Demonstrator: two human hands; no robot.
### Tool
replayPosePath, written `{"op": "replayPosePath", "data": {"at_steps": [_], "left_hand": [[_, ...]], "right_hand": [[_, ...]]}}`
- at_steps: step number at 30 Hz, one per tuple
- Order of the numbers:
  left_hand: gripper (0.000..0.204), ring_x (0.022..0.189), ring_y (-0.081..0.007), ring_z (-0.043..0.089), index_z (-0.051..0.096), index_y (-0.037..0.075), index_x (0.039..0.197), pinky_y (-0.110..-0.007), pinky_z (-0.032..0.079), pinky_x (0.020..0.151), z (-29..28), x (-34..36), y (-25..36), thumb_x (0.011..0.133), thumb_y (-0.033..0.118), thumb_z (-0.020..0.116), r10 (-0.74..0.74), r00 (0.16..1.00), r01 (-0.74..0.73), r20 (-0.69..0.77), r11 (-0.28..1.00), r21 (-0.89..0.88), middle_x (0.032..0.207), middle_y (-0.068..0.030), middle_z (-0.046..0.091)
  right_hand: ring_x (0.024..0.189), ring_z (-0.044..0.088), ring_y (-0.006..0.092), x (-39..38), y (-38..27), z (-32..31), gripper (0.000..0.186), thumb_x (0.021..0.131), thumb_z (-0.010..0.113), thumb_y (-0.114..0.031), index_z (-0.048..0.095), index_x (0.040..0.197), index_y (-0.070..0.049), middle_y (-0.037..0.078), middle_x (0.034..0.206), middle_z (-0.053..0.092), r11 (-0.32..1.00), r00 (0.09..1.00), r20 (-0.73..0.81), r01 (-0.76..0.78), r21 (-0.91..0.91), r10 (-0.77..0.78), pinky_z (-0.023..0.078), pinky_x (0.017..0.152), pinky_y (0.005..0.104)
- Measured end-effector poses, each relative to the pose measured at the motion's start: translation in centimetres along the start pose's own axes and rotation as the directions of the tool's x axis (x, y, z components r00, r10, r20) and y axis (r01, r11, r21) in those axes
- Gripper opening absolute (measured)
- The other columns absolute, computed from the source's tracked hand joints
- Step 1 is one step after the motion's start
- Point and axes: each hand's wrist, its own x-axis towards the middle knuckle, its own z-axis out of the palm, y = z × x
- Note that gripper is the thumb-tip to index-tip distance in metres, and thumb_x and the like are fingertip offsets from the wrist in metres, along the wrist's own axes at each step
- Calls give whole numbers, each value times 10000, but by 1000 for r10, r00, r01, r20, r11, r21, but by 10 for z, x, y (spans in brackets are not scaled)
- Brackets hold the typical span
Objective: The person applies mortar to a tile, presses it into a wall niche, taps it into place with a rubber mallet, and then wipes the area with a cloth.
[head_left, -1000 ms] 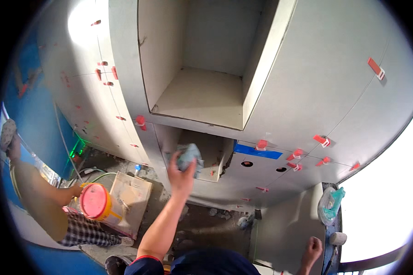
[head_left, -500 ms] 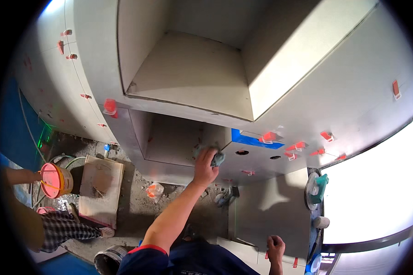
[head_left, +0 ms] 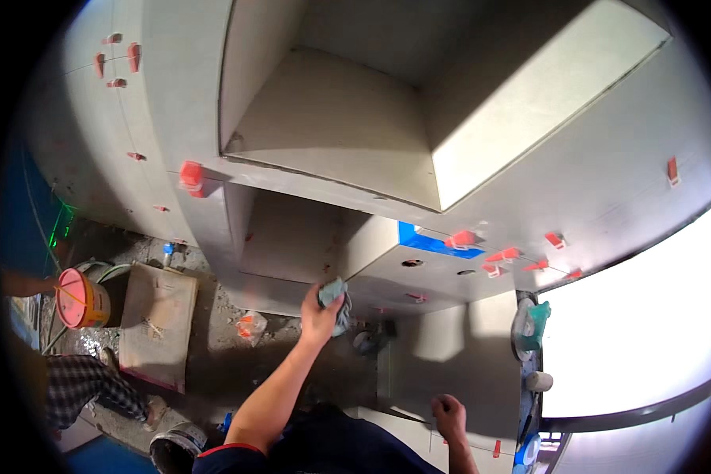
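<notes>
My left hand [head_left: 317, 317] grips a crumpled grey-green rag [head_left: 332, 294], held by the lower front edge of the tiled lower niche [head_left: 288, 237]. Part of the rag hangs below my fingers. My right hand [head_left: 450, 415] is curled closed over the pale tiled surface [head_left: 458, 359] at lower right, and nothing shows sticking out of it. Above the lower niche is a larger recessed niche [head_left: 332, 118]. Blue tape [head_left: 434, 242] borders a small opening to the right of my left hand, near a round hole [head_left: 411, 263] in the tile.
Red tile-levelling wedges [head_left: 460, 239] stick out of the joints. On the right ledge sit a green-handled suction cup [head_left: 536, 325] and a mallet head [head_left: 539, 382]. At left, another person in checked trousers [head_left: 87, 387] is beside a lidded bucket [head_left: 79, 299], a board [head_left: 158, 324] and an open bucket [head_left: 178, 446].
My left hand has moved left and down with the rag, out from the lower niche's right side to below its front edge. My right hand has shifted slightly left in view.
</notes>
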Motion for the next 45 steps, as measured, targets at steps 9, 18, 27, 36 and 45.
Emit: {"op": "replayPosePath", "data": {"at_steps": [9,18,27,36,45], "left_hand": [[342,852,-406,657,659,-2,990,-439,510,721,59,33,-34,878,321,666,56,971,-8,-232,979,204,875,-221,685],[477,1187,-389,549,504,15,1327,-395,448,960,92,4,21,949,299,567,35,998,-38,-43,996,-76,1264,-252,571],[545,1271,-414,461,448,49,1393,-428,397,1055,75,15,50,870,102,591,381,914,-401,140,902,159,1374,-247,484],[450,1087,-328,628,553,-16,1272,-365,474,922,-63,44,49,847,95,655,-9,999,25,-39,903,428,1146,-250,645],[477,1228,-416,476,568,25,1263,-453,397,1047,-119,113,-33,855,248,675,349,857,-468,378,223,855,1317,-203,535]], "right_hand": [[684,628,182,-9,3,2,306,852,645,-324,686,890,-24,88,695,640,986,983,150,-85,-141,106,487,647,336],[682,652,187,9,25,8,357,849,628,-389,700,906,-44,88,709,665,961,972,216,-24,-276,87,496,667,340],[679,666,187,25,-33,6,343,852,638,-357,698,906,-23,95,706,667,957,948,315,60,-285,35,510,659,330],[658,636,155,-10,-1,15,310,851,653,-309,691,917,-8,87,703,658,955,949,265,-93,-282,171,494,646,311],[650,631,143,-45,-10,40,346,883,626,-316,693,984,9,86,725,659,961,894,362,-209,-181,263,496,623,301]]}}
